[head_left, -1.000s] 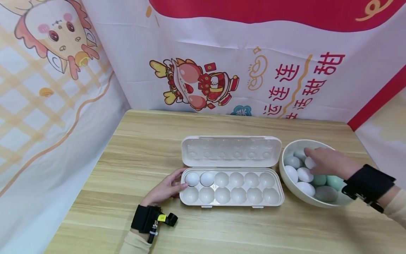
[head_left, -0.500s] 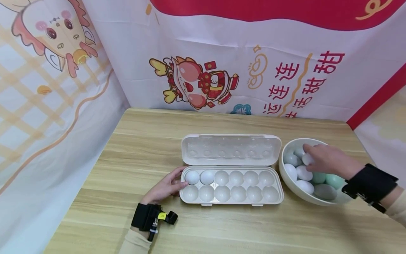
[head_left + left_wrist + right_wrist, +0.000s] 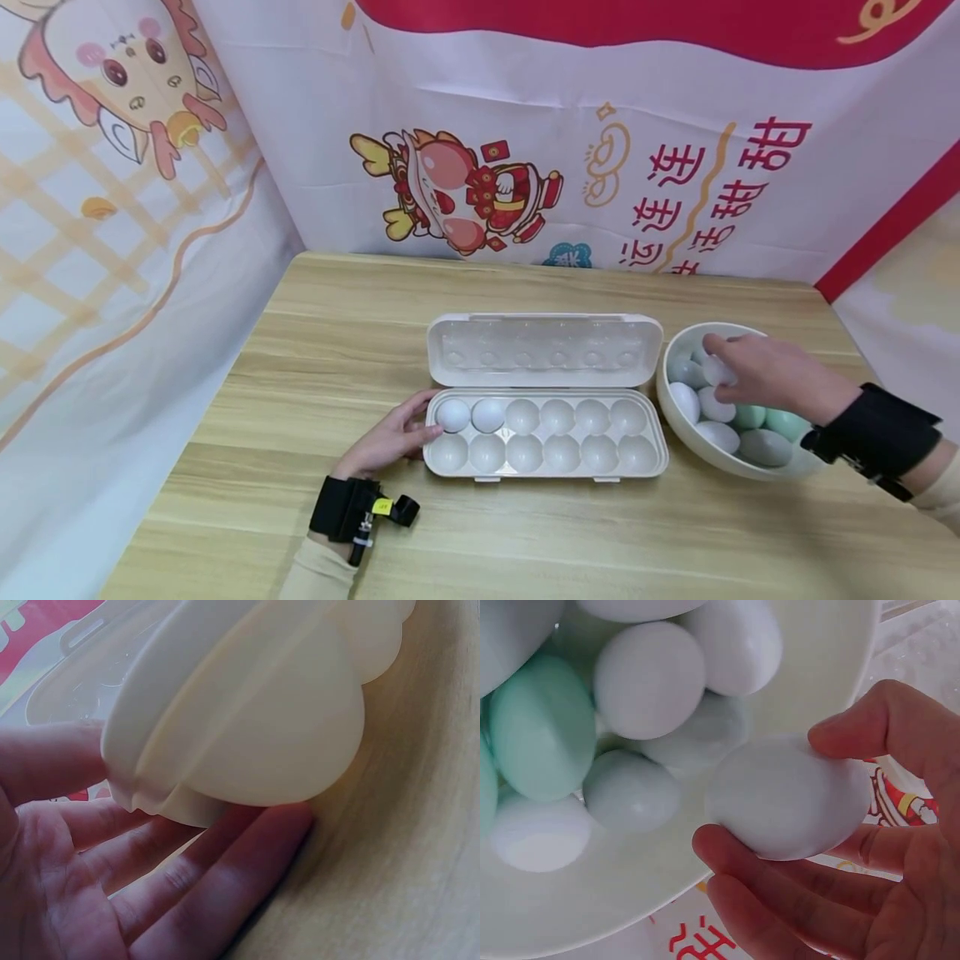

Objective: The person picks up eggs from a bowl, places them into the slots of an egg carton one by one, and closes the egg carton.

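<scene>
A pale egg carton [image 3: 561, 454] lies on the table with its lid [image 3: 547, 354] folded back. White eggs fill two cups at the left of its rear row, including the white egg [image 3: 488, 415]. My left hand [image 3: 386, 442] grips the carton's left end, thumb at the rim and fingers underneath in the left wrist view. Over the white bowl [image 3: 821, 667], my right hand [image 3: 780, 375] pinches a whitish egg [image 3: 787, 799] between thumb and fingers. Inside the bowl are several white, greyish and green eggs, such as the green egg [image 3: 544, 727].
The bowl stands close to the carton's right end. A wood-grain table [image 3: 360, 333] extends in front and to the left. Printed cloth [image 3: 487, 75] hangs behind the table, and another cloth [image 3: 135, 275] hangs at the left.
My right hand has lifted the egg slightly and shifted a little left within the bowl's area. My left hand keeps its hold on the carton. The head view has tilted slightly.
</scene>
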